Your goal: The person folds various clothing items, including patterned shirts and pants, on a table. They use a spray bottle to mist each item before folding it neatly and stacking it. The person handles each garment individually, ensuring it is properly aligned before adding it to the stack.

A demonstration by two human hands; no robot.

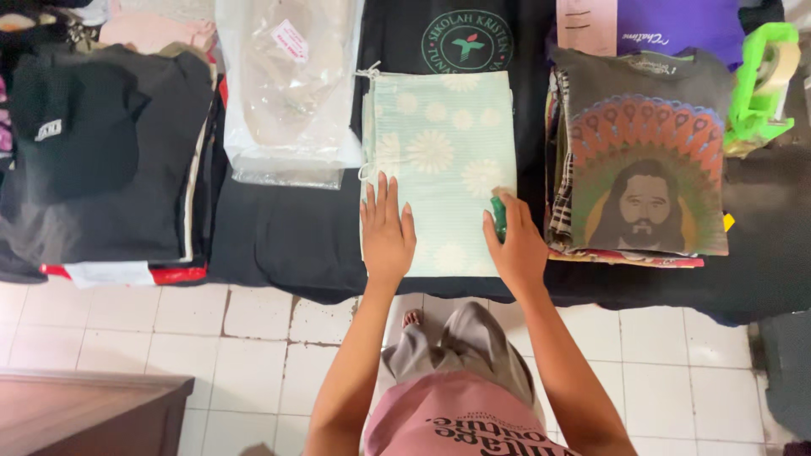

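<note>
A folded pale green cloth with white flowers [443,143] lies on a black spread [287,241]. My left hand [386,232] rests flat on the cloth's near left part, fingers apart. My right hand [515,245] presses on the cloth's near right corner and holds a small green object [499,213], mostly hidden under the fingers.
A stack of dark clothes with a black cap [101,152] lies at left. Clear plastic bags [287,93] sit beside the cloth. Folded printed shirts [642,160] are stacked at right, with a green tape dispenser [764,84] beyond. White tiled floor [253,338] and a wooden piece [84,414] are below.
</note>
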